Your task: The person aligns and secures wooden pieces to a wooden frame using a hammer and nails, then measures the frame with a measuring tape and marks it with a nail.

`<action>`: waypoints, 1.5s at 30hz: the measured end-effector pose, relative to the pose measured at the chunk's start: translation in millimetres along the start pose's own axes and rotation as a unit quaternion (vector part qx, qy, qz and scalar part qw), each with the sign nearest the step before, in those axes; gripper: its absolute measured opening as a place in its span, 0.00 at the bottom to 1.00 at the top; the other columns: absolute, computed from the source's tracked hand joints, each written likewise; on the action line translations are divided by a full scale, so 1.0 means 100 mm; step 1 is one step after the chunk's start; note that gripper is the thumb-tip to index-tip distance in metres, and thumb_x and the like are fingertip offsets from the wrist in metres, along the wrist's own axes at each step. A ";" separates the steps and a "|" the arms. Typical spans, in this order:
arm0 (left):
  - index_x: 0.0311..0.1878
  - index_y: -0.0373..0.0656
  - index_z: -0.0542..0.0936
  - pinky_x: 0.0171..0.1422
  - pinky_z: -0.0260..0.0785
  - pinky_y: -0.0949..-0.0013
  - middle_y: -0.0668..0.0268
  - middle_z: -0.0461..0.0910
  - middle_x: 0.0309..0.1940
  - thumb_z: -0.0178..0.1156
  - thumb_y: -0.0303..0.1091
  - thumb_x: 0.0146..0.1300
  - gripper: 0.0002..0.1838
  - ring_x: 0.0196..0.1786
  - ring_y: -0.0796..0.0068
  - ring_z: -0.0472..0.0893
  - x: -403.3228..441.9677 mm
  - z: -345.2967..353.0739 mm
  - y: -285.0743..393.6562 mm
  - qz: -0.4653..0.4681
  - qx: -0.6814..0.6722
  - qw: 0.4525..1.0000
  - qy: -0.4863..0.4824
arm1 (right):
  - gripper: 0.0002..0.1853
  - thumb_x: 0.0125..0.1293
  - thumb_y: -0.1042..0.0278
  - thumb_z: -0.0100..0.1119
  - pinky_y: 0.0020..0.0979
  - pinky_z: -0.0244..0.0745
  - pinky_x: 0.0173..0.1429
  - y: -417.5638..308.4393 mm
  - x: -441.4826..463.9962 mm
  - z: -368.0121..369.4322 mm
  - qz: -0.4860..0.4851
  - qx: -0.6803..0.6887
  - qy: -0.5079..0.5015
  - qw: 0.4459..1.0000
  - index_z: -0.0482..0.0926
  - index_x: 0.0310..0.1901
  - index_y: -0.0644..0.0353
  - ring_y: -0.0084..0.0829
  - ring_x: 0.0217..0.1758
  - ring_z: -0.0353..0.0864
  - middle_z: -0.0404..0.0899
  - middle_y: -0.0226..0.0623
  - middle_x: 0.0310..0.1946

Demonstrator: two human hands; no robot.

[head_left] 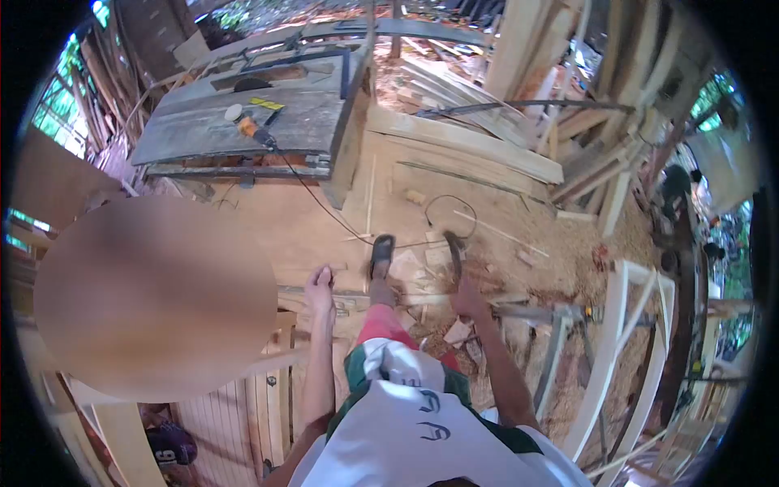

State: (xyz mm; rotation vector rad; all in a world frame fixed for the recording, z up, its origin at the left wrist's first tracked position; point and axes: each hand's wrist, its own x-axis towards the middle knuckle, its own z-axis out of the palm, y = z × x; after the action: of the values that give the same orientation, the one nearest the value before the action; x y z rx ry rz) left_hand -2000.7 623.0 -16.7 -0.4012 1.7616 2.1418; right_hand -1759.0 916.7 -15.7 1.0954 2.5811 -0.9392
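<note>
Workbench (304, 109), grey and weathered, ahead and to the left; a dark curved blade (252, 84) stands in the slot in its top. Power tool (250, 127), orange and black with a pale round disc, lying on the bench beside a yellow-and-black item (266, 104). Cord (312, 197), dark, running from the tool down to the floor, past the feet, with a loop beyond them. Left hand (320, 286), fingers loosely curled, above a thin wood strip (337, 267) near the bare floorboards; whether it grips anything cannot be told. Right hand (468, 299), blurred, low beside the right foot; its grip cannot be told. Sandals (382, 247), dark, one on each foot, among offcuts (458, 334) and sawdust (560, 272). Plank (462, 144), long and thick, lying across the floor ahead, with boards (531, 49) leaning behind. Pale frame (602, 357), upright bars with diagonal braces, to the right. Person (172, 445) in a dark numbered top, lower left, partly hidden by timber. Blurred round patch at left, contents unreadable.
</note>
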 end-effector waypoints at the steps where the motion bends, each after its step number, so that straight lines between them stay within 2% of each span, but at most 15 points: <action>1: 0.53 0.37 0.79 0.47 0.73 0.75 0.70 0.82 0.38 0.59 0.32 0.73 0.12 0.39 0.80 0.78 0.33 0.18 0.05 0.008 -0.022 1.000 0.006 | 0.34 0.56 0.68 0.56 0.54 0.71 0.62 -0.65 0.27 -0.42 -0.034 0.023 -0.008 0.999 0.63 0.66 0.67 0.64 0.57 0.76 0.76 0.65 0.53; 5: 0.52 0.37 0.79 0.46 0.72 0.76 0.69 0.82 0.37 0.59 0.32 0.73 0.10 0.39 0.80 0.78 1.94 0.84 0.36 0.064 -0.079 0.995 0.025 | 0.35 0.57 0.71 0.55 0.56 0.70 0.61 -2.13 2.08 -0.54 -0.209 0.059 0.039 0.975 0.61 0.69 0.58 0.64 0.56 0.76 0.75 0.62 0.53; 11: 0.46 0.35 0.81 0.42 0.72 0.75 0.66 0.82 0.34 0.60 0.30 0.71 0.07 0.36 0.81 0.78 3.85 1.45 1.11 0.136 -0.005 0.990 0.036 | 0.32 0.59 0.73 0.56 0.54 0.74 0.57 -4.13 4.19 -0.33 -0.201 0.055 0.000 0.978 0.62 0.68 0.58 0.63 0.54 0.77 0.75 0.64 0.47; 13: 0.42 0.36 0.82 0.42 0.73 0.70 0.60 0.84 0.31 0.61 0.30 0.68 0.07 0.35 0.73 0.81 4.42 1.56 1.26 0.200 0.166 0.965 0.035 | 0.30 0.60 0.75 0.54 0.53 0.73 0.58 -4.32 4.71 -0.04 -0.211 0.030 -0.046 0.976 0.63 0.67 0.60 0.63 0.56 0.75 0.74 0.64 0.51; 19: 0.42 0.39 0.84 0.47 0.75 0.56 0.48 0.84 0.36 0.62 0.29 0.62 0.07 0.42 0.47 0.84 5.83 1.76 1.80 0.282 0.496 0.821 0.034 | 0.21 0.64 0.68 0.54 0.53 0.72 0.60 -3.62 4.75 0.30 -0.283 0.125 -0.082 0.947 0.72 0.60 0.58 0.60 0.56 0.76 0.78 0.59 0.48; 23: 0.41 0.39 0.85 0.49 0.75 0.52 0.50 0.85 0.37 0.62 0.29 0.61 0.08 0.44 0.47 0.84 6.17 1.88 1.90 0.217 0.584 0.781 0.043 | 0.20 0.69 0.53 0.53 0.51 0.77 0.50 -1.94 4.28 0.27 -0.214 0.066 -0.214 0.951 0.78 0.51 0.62 0.57 0.46 0.82 0.81 0.58 0.43; 25: 0.47 0.41 0.83 0.51 0.74 0.52 0.47 0.83 0.39 0.62 0.28 0.60 0.11 0.46 0.46 0.83 6.28 1.94 1.91 0.178 0.612 0.769 0.044 | 0.18 0.68 0.55 0.56 0.51 0.77 0.49 -1.32 3.64 -0.33 -0.046 0.026 -0.150 0.987 0.79 0.48 0.62 0.54 0.46 0.82 0.81 0.56 0.39; 27: 0.53 0.41 0.80 0.55 0.73 0.51 0.46 0.82 0.42 0.61 0.28 0.60 0.16 0.49 0.45 0.81 6.25 2.07 2.00 0.286 0.671 0.671 0.135 | 0.17 0.61 0.62 0.57 0.48 0.78 0.52 0.58 2.94 -0.05 -0.193 -0.155 -0.117 0.962 0.80 0.49 0.60 0.52 0.49 0.83 0.83 0.53 0.45; 28: 0.58 0.39 0.77 0.59 0.71 0.50 0.46 0.81 0.45 0.61 0.29 0.60 0.21 0.52 0.44 0.79 6.37 2.17 2.06 0.312 0.635 0.698 0.111 | 0.15 0.59 0.65 0.58 0.45 0.79 0.50 0.42 2.64 -0.38 0.155 -0.093 -0.108 0.978 0.83 0.46 0.58 0.49 0.49 0.83 0.83 0.50 0.45; 29: 0.58 0.39 0.77 0.59 0.71 0.50 0.46 0.81 0.45 0.61 0.29 0.60 0.21 0.52 0.44 0.79 6.53 2.36 2.12 0.309 0.637 0.698 0.104 | 0.15 0.59 0.62 0.58 0.46 0.79 0.50 0.61 2.35 -0.53 0.291 -0.070 -0.106 0.948 0.83 0.46 0.58 0.49 0.49 0.83 0.83 0.50 0.45; 32: 0.56 0.36 0.78 0.58 0.71 0.48 0.47 0.82 0.43 0.59 0.29 0.59 0.20 0.49 0.44 0.80 6.89 2.92 2.32 0.362 0.576 0.733 -0.001 | 0.18 0.61 0.54 0.59 0.49 0.78 0.49 1.33 1.49 -0.64 0.414 -0.008 -0.129 0.901 0.83 0.45 0.58 0.49 0.48 0.84 0.84 0.50 0.43; 35: 0.54 0.36 0.79 0.48 0.74 0.52 0.47 0.83 0.41 0.55 0.27 0.60 0.18 0.43 0.47 0.82 7.43 3.35 2.13 0.392 0.525 0.750 -0.084 | 0.23 0.62 0.45 0.60 0.52 0.78 0.49 1.72 0.80 -0.29 0.397 0.030 -0.166 0.902 0.83 0.45 0.59 0.50 0.47 0.84 0.84 0.50 0.42; 36: 0.55 0.37 0.80 0.45 0.76 0.55 0.51 0.83 0.41 0.54 0.28 0.62 0.18 0.42 0.55 0.83 7.29 3.53 2.25 0.205 0.570 0.788 -0.109 | 0.25 0.63 0.42 0.61 0.53 0.77 0.48 1.89 0.55 -0.07 0.354 0.023 -0.176 0.918 0.83 0.45 0.59 0.50 0.47 0.84 0.84 0.50 0.41; 41: 0.56 0.35 0.79 0.49 0.76 0.56 0.50 0.82 0.44 0.54 0.31 0.65 0.18 0.45 0.55 0.82 7.31 3.89 1.88 0.328 0.590 0.713 -0.188 | 0.16 0.64 0.53 0.56 0.48 0.78 0.47 0.90 0.41 -0.17 0.344 0.003 0.012 0.939 0.84 0.38 0.58 0.47 0.40 0.84 0.85 0.47 0.35; 45: 0.56 0.34 0.78 0.52 0.76 0.57 0.49 0.82 0.46 0.54 0.33 0.68 0.18 0.48 0.56 0.81 6.69 4.04 1.89 0.397 0.573 0.701 -0.152 | 0.14 0.60 0.59 0.60 0.43 0.80 0.51 0.38 0.27 -0.53 0.571 0.123 0.156 0.797 0.86 0.40 0.59 0.44 0.42 0.86 0.87 0.46 0.38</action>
State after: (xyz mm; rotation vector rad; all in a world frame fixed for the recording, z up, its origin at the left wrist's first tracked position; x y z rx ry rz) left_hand -2686.8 1040.2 -54.1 1.1302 2.8243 0.8253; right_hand -1748.2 985.5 -3.1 2.5555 1.3740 -0.7453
